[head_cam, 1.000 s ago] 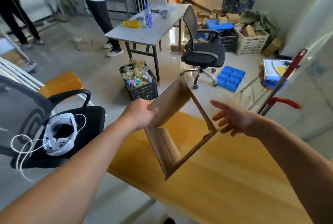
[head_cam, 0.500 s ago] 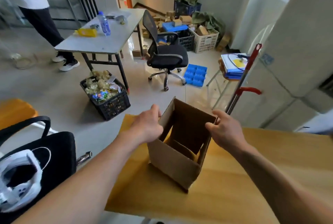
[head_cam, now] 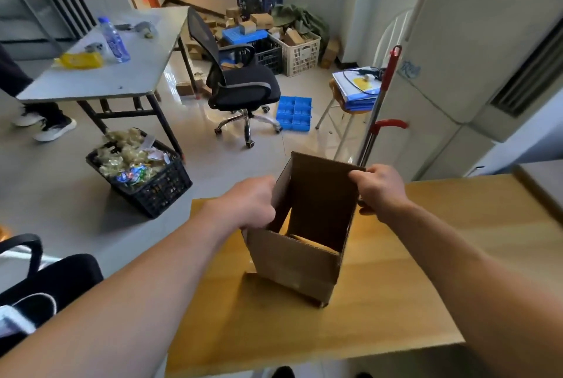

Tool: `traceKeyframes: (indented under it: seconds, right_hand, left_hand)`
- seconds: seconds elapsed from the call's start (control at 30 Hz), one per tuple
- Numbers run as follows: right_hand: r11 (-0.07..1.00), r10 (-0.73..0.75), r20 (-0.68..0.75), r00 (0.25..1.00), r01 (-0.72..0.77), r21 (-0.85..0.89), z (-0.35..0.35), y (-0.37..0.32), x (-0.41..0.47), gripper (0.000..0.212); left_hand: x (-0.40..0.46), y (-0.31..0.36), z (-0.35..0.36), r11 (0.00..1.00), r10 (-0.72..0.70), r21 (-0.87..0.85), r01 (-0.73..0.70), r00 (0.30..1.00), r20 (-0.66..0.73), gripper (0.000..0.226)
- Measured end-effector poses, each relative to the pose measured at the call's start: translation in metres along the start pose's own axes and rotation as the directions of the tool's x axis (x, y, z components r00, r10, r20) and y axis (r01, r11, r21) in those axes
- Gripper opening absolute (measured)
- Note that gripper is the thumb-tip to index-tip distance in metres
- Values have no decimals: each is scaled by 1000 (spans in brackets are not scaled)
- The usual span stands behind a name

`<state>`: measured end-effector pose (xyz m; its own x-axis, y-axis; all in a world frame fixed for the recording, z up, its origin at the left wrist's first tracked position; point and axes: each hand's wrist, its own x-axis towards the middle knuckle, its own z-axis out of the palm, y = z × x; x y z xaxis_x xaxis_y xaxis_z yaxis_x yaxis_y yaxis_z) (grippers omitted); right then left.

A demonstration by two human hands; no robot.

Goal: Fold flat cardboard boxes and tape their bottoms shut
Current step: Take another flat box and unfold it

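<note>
A brown cardboard box stands opened into a square tube on the yellow wooden table, its open top facing me. Inside, low flaps show near the bottom. My left hand grips the box's left wall at the top edge. On the far right corner of the top edge, my right hand holds the wall with curled fingers. No tape is in view.
A black office chair and a grey folding table stand on the floor ahead. A black crate of packets sits to the left. A red-handled mop leans by a white cabinet. A person's legs show far left.
The flat box held in the air was opened into a tube and set upright on the table. My right hand took hold of its right wall. The view panned right.
</note>
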<state>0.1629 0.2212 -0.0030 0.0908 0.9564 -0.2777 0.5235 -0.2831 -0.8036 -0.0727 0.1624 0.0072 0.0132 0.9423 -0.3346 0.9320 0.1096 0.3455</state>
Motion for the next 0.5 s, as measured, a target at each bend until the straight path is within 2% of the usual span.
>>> traceKeyframes:
  seconds: [0.07, 0.3, 0.43, 0.5]
  right_hand:
    - [999, -19, 0, 1000, 19, -43, 6, 1, -2, 15]
    - [888, -308, -87, 947, 253, -384, 13, 1, 0, 17]
    - [750, -433, -28, 901, 343, -565, 14, -9, 3, 14]
    - [735, -429, 0, 904, 348, -582, 15, -10, 2, 15]
  left_hand:
    - [4, 2, 5, 1000, -4, -10, 4, 1000, -13, 27]
    - [9, 6, 16, 1000, -13, 27, 14, 999, -45, 26]
    - [15, 10, 19, 998, 8, 58, -6, 999, -40, 29]
    - [15, 10, 21, 999, 0, 37, 0, 1000, -1, 32]
